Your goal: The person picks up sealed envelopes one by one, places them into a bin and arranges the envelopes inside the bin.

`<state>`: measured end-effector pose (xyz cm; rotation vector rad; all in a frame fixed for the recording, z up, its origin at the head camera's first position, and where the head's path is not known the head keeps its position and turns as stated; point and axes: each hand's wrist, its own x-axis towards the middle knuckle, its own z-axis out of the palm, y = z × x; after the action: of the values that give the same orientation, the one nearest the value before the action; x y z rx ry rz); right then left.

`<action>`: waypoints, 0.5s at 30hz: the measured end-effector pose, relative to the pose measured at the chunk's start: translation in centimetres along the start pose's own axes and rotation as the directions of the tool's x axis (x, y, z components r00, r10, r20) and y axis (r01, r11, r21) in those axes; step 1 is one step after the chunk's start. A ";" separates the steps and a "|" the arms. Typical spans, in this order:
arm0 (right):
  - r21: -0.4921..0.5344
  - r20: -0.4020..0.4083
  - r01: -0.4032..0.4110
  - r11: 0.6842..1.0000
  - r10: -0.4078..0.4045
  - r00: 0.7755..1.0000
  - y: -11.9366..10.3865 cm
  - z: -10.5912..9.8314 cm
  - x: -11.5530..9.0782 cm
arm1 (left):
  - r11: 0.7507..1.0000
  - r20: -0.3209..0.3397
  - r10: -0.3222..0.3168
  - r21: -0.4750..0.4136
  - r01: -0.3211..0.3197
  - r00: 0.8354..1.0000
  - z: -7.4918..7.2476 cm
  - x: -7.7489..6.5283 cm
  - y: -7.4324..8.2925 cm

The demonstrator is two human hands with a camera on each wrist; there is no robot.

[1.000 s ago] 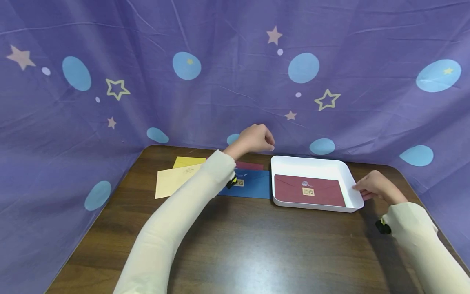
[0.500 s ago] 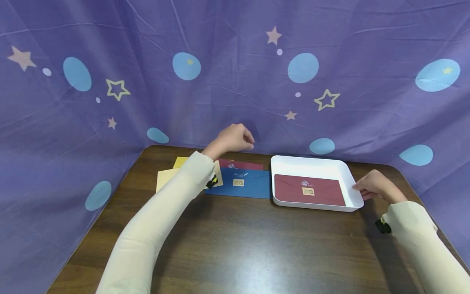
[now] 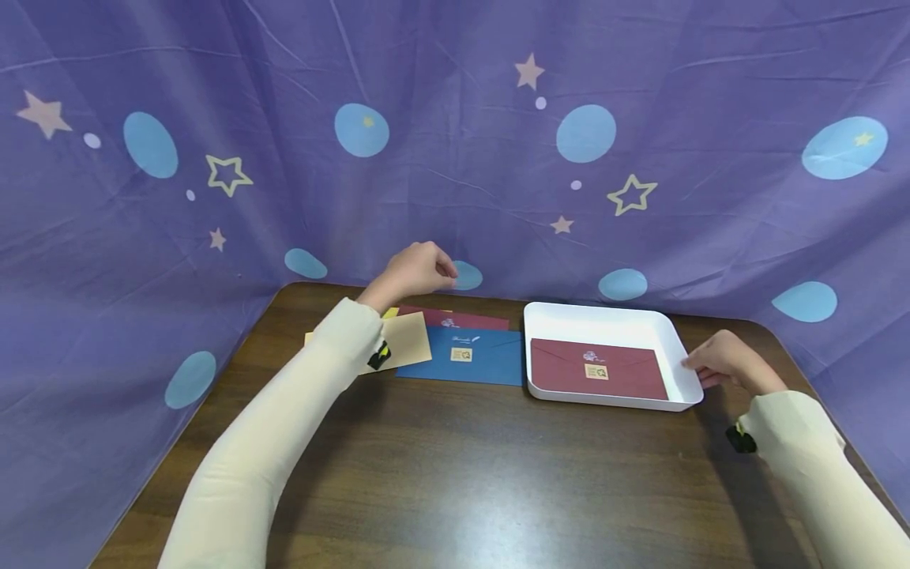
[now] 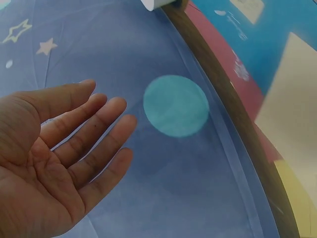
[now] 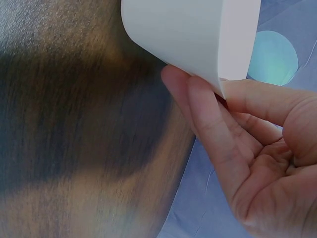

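While the right hand (image 3: 731, 359) pinches the white tray (image 3: 593, 318), the nearer left hand (image 3: 418, 269), empty and loose-fingered, hovers beyond the cream envelope (image 3: 409, 340), its long axis running crosswise.

You can read no words for certain: the blue envelope (image 3: 490, 365) bears white script (image 3: 465, 340) and a tan label (image 3: 461, 355), the red envelope (image 3: 633, 371) in the tray (image 3: 600, 322) a white, perhaps floral, emblem (image 3: 592, 356) and another tan label (image 3: 596, 371), the rear red envelope (image 3: 481, 321) a small white mark (image 3: 449, 322).
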<state>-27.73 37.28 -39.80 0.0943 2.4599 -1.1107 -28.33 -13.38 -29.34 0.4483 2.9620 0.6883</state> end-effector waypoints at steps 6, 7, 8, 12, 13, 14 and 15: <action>-0.007 -0.007 -0.005 1.000 0.005 1.000 -0.1 0.0 0.0 | 1.000 0.010 -0.019 0.015 0.019 1.000 -0.7 -0.6 -1.5; -0.009 -0.008 -0.005 1.000 0.005 1.000 -0.1 0.0 0.0 | 1.000 0.014 -0.024 0.015 0.024 1.000 -0.8 -0.7 -1.7; -0.011 -0.009 -0.005 1.000 0.005 1.000 -0.1 0.0 0.0 | 0.999 0.020 -0.032 0.017 0.032 0.999 -0.9 -0.9 -1.9; -0.006 -0.009 -0.008 1.000 0.008 1.000 0.0 -0.1 0.1 | 0.997 0.060 -0.076 0.024 0.075 0.995 -1.2 -1.5 -2.8; 0.000 -0.007 -0.008 1.000 0.008 1.000 0.0 -0.1 0.1 | 0.996 0.072 -0.088 0.028 0.086 0.994 -1.3 -1.6 -3.0; 0.005 -0.005 -0.008 1.000 0.008 1.000 0.1 0.0 0.1 | 0.995 0.081 -0.097 0.035 0.094 0.992 -1.4 -1.8 -3.2; 0.010 -0.004 -0.008 1.000 0.008 1.000 0.1 0.0 0.1 | 0.994 0.089 -0.103 0.038 0.100 0.991 -1.5 -2.0 -3.5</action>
<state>-27.82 37.35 -39.92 0.1095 2.4552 -1.1208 -27.58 -17.57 -29.52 0.3190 2.8914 0.5920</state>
